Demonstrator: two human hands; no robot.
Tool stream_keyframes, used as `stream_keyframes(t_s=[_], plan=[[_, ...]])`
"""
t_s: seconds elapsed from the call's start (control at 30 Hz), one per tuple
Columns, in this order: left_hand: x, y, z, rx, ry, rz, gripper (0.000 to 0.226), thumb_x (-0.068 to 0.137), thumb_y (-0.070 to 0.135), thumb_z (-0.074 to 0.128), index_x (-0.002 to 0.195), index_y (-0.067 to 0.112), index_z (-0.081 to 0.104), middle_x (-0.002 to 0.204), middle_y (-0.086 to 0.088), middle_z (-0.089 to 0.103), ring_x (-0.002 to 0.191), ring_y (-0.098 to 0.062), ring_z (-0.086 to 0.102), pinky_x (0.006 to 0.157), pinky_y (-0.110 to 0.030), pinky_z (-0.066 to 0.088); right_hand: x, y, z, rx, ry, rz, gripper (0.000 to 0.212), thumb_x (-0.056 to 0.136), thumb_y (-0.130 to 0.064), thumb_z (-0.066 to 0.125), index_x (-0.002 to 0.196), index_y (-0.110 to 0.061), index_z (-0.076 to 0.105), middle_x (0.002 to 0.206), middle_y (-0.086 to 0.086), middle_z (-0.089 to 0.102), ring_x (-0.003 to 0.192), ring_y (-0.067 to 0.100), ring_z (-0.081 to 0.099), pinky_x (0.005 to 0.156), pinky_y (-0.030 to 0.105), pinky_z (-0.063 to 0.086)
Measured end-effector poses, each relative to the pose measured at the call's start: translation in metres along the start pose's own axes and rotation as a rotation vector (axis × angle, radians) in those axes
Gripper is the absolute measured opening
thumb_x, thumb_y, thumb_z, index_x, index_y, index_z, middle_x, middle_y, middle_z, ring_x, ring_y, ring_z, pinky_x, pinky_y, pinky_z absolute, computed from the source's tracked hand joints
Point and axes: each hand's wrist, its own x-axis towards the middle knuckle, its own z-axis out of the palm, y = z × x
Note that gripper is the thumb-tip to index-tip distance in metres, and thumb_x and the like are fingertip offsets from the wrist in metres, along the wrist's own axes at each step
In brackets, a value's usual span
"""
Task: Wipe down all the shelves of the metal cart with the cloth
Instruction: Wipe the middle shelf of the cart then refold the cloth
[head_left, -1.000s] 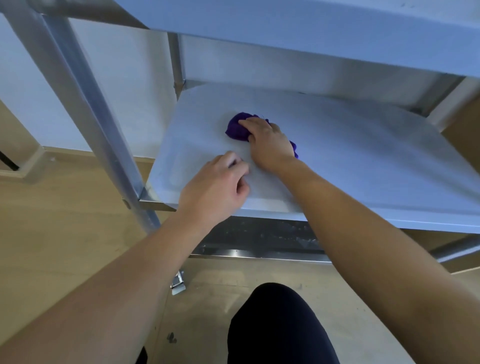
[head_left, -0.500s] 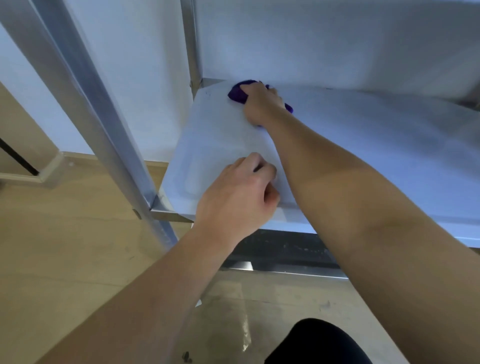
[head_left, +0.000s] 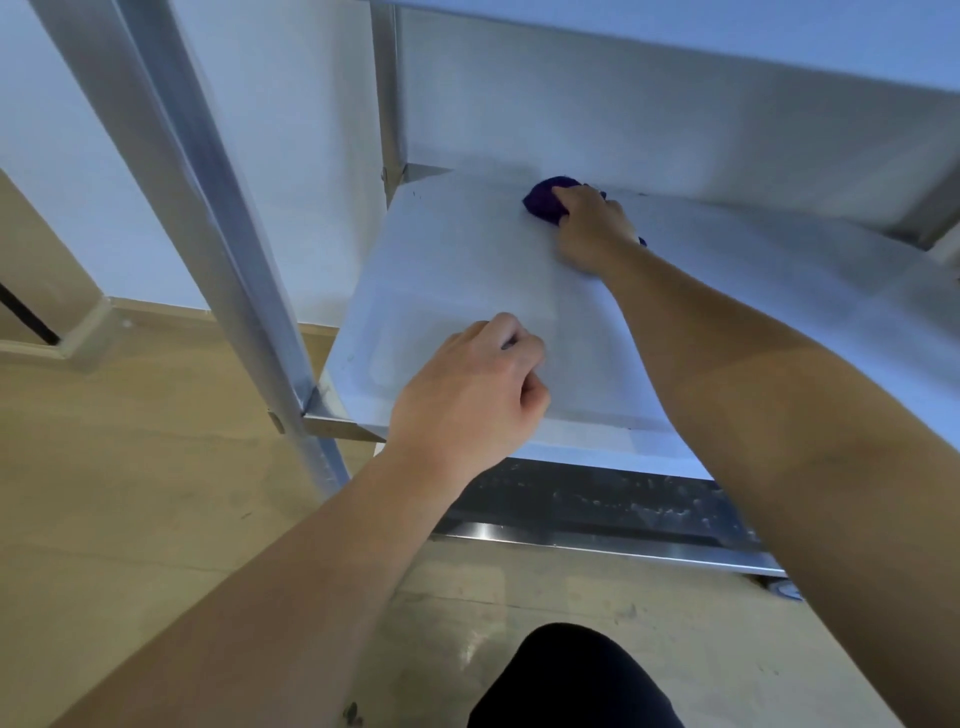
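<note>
Steel cart shelf (head_left: 467, 270): right hand (head_left: 592, 228) clutches purple cloth (head_left: 543, 202) near its back edge; left hand (head_left: 467, 395), fist clenched, rests at front edge.

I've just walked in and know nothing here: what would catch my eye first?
A purple cloth stands out, pressed by the right hand near the back of a pale metal shelf. The left hand rests curled on the shelf's front edge.
</note>
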Motion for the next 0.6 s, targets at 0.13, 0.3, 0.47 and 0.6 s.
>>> stream_keyframes(t_s=[0.13, 0.3, 0.47, 0.6], plan=[[0.0, -0.001, -0.001, -0.005, -0.01, -0.006, 0.021, 0.088, 0.023, 0.045, 0.096, 0.021, 0.065, 0.103, 0.009, 0.055, 0.091, -0.018, 0.055, 0.062, -0.037, 0.053, -0.025, -0.01, 0.005, 0.01, -0.04, -0.107, 0.055, 0.095, -0.01, 0.035, 0.147, -0.029, 0.03, 0.154, 0.004, 0.027, 0.138, 0.034, 0.028, 0.11, 0.045, 0.032], [0.003, -0.005, 0.0, -0.006, -0.026, 0.035, 0.029, 0.085, 0.026, 0.04, 0.095, 0.017, 0.065, 0.102, 0.005, 0.056, 0.088, -0.021, 0.057, 0.065, -0.041, 0.052, -0.084, 0.003, 0.006, 0.017, -0.025, -0.32, 0.049, 0.099, -0.016, 0.037, 0.147, -0.024, 0.035, 0.155, -0.001, 0.032, 0.136, 0.03, 0.033, 0.114, 0.04, 0.026], [0.004, -0.006, -0.001, -0.008, -0.022, 0.066, 0.024, 0.087, 0.02, 0.047, 0.099, 0.014, 0.068, 0.105, 0.003, 0.059, 0.088, -0.022, 0.06, 0.068, -0.04, 0.054, -0.123, 0.032, -0.008, 0.047, 0.007, -0.299, 0.047, 0.1, -0.017, 0.037, 0.146, -0.027, 0.037, 0.153, -0.006, 0.035, 0.132, 0.028, 0.037, 0.11, 0.04, 0.032], [0.006, -0.006, -0.002, 0.007, -0.011, 0.094, 0.023, 0.086, 0.016, 0.051, 0.098, 0.013, 0.07, 0.104, 0.002, 0.062, 0.089, -0.022, 0.062, 0.068, -0.037, 0.053, -0.134, 0.057, -0.018, 0.047, 0.031, -0.239, 0.047, 0.1, -0.017, 0.037, 0.146, -0.028, 0.036, 0.153, -0.005, 0.035, 0.134, 0.027, 0.035, 0.108, 0.039, 0.033]])
